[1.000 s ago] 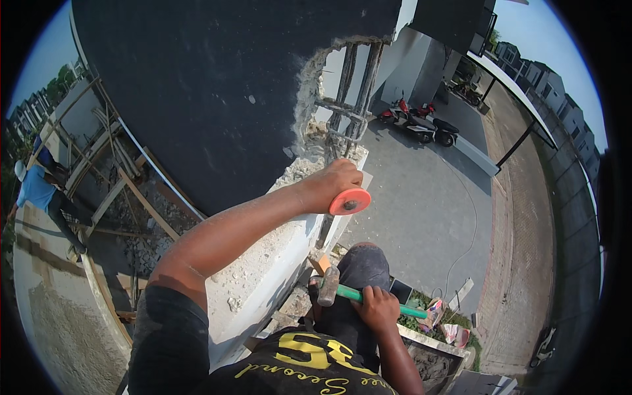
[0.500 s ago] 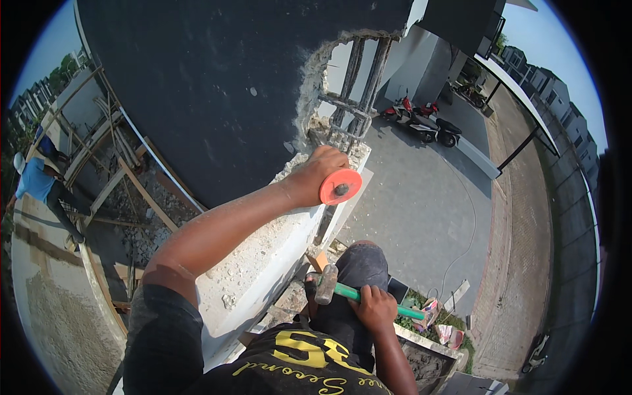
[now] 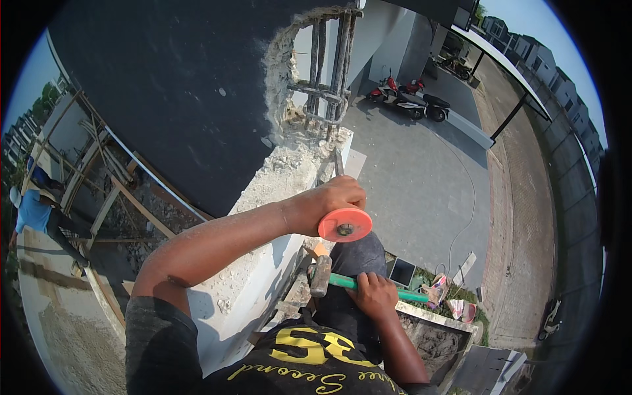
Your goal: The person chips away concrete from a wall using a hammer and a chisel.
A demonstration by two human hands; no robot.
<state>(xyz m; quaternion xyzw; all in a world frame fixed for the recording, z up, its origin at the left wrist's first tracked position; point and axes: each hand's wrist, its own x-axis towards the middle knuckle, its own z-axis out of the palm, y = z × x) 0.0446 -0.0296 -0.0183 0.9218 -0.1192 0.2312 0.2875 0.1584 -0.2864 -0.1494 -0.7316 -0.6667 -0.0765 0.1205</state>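
Two hands of yours are occupied. Your right hand (image 3: 376, 295) has its grip around a hammer with a blocky grey metal head and a green handle (image 3: 343, 281), held low over your leg in dark trousers (image 3: 359, 253). If this grip were loose, I think the heavy head could turn and hit the leg.

A little farther, your left hand (image 3: 336, 197) is wrapped firmly around a steel chisel with an orange-red round guard (image 3: 345, 226); its blade shows beyond the fist, near the right edge of a white concrete ledge with a broken top (image 3: 280, 181). Whether the tip touches concrete, I cannot tell. An inclined blow could make the chisel slip off this edge; a blow that misses its small end could reach your bare forearm (image 3: 230, 240).

Behind, grey steel bars (image 3: 342, 59) stand in a ragged hole of the dark wall (image 3: 164, 99); a tip meeting them may bounce. Chips might drop on the grey paving (image 3: 415, 178).

Compared with half a second ago, the left hand and chisel are farther from the hole, and more blade is visible. The whole view has also shifted, so part of this change is probably your head. The right hand holds the hammer almost the same.
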